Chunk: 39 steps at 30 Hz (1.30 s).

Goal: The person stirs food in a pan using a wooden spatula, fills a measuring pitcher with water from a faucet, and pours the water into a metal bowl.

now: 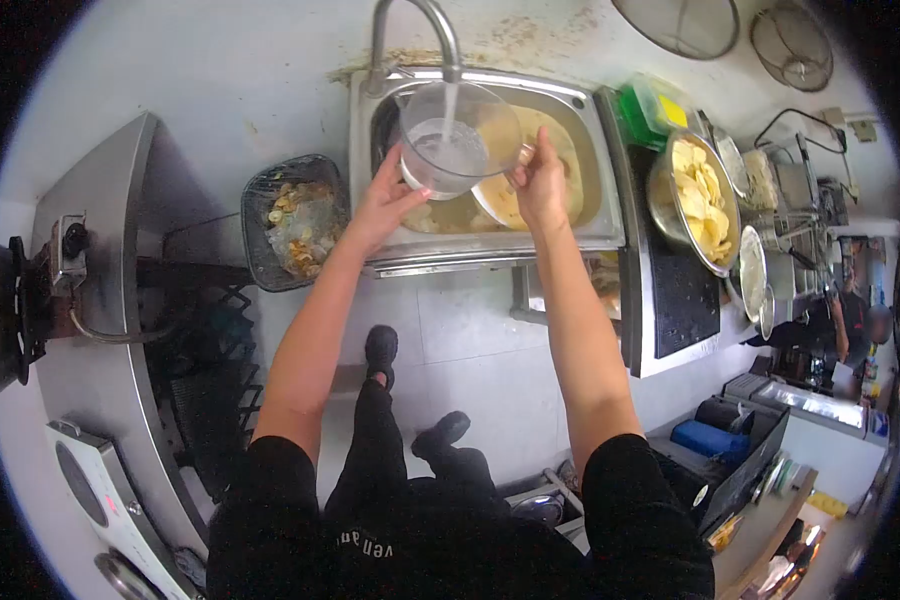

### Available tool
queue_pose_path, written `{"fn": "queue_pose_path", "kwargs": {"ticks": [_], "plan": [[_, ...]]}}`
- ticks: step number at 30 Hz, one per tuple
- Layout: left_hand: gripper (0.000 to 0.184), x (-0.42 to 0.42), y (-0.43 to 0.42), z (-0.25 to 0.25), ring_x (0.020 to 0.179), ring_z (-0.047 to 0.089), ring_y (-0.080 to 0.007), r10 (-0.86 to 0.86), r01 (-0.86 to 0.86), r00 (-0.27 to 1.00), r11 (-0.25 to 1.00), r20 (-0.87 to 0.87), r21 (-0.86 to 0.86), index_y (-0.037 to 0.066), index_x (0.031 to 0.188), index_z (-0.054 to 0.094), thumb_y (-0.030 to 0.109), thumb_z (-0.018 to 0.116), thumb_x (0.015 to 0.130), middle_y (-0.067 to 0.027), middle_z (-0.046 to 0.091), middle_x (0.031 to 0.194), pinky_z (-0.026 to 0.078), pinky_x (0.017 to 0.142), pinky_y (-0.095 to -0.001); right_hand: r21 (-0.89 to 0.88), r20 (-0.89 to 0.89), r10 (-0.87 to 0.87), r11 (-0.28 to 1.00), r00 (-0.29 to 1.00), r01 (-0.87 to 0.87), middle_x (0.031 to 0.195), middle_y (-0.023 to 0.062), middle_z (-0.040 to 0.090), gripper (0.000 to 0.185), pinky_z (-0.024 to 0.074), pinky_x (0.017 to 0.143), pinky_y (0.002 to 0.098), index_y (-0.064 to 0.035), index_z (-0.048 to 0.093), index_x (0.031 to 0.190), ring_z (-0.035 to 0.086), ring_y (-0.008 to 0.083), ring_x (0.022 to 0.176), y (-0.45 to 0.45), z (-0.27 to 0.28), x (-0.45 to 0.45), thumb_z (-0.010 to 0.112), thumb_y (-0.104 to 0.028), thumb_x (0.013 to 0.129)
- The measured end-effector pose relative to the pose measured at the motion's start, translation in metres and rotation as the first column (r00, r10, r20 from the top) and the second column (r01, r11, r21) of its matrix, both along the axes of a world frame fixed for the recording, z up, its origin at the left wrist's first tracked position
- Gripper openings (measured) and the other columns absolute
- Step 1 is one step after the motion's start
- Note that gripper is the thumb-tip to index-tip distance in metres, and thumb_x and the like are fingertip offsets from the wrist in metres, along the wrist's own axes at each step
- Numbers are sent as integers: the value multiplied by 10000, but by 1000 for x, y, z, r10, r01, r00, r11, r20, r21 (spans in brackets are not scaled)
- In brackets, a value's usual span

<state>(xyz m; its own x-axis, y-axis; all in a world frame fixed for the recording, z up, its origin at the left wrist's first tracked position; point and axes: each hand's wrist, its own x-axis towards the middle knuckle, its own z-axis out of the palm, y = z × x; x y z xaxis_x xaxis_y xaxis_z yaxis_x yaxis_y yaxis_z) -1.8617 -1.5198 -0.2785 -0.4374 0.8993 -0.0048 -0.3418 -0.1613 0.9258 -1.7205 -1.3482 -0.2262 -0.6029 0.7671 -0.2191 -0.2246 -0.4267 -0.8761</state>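
A clear measuring jug [497, 130] is held under the running faucet [446, 45], and water streams into it. My left hand [388, 196] supports the jug's left side near its base, fingers curled against the wall. On the other side, my right hand [542, 182] is closed around the jug's handle. Beneath the jug is the steel sink [602, 190], holding cloudy liquid. A white round dish or bowl [498, 204] sits in that liquid, partly hidden by the jug and my right hand.
Left of the sink stands a dark bin [254, 225] with scraps and plastic. On the right counter are a steel bowl [662, 205] of sliced pale pieces, a black mat [686, 305] and a green container [642, 112]. Strainers [792, 45] hang on the wall. Another person [845, 320] stands far right.
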Motion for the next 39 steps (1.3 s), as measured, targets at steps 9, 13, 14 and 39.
{"fn": "queue_pose_path", "kwargs": {"ticks": [9,13,14,39], "plan": [[815,105,18,39,1031,536,-174,-91,92,993,996,-71,2,49,1437,111,28,630,809,-134,421,1336,415,923,-300,42,-38,-142,989,989,144,485,-17,358,436,232,459,251,-133,440,590,315,102,452,-16,54,127,429,-405,930],[816,184,46,37,1028,533,-155,-161,168,982,984,-96,61,45,1435,134,88,657,809,-138,459,1294,441,882,-304,86,24,-392,917,920,388,457,-50,351,357,209,418,246,-162,448,603,286,86,395,-13,79,216,473,-317,923],[824,205,55,35,1035,535,-156,-228,234,969,971,-94,56,43,1434,132,101,663,807,-149,480,1269,444,866,-295,108,20,-432,898,902,427,451,-56,349,354,207,408,241,-164,454,606,278,80,382,-10,80,239,458,-307,929],[631,406,161,5,1329,206,-366,-19,77,750,995,-661,59,71,1336,405,432,552,839,-194,393,1348,218,1076,-436,411,12,-552,763,834,499,451,1,245,522,323,593,359,-119,367,516,245,168,454,73,27,479,252,-423,925]]}}
